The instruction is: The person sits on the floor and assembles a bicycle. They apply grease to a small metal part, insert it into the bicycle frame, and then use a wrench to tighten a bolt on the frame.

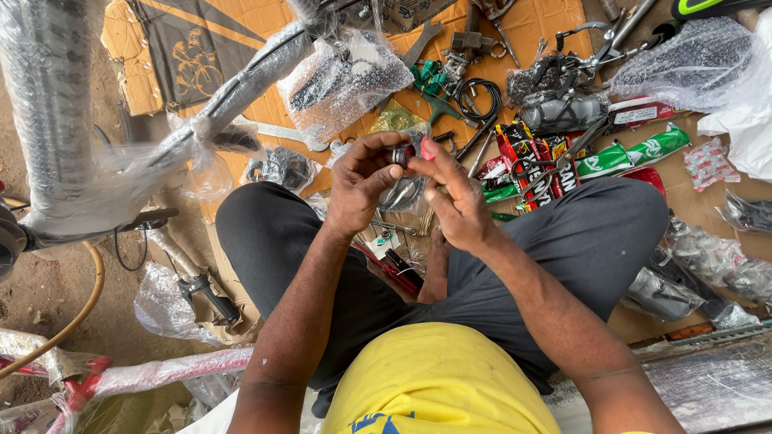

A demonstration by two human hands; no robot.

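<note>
Pinching a small dark metal ring-shaped part [400, 153] between them, the left hand [359, 183] and right hand [455, 197] meet fingertip to fingertip, the part lying just above both palms.

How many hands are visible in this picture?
2: the left hand and the right hand, both above the lap, meeting on a small dark round part. No other person's hands show.
</note>
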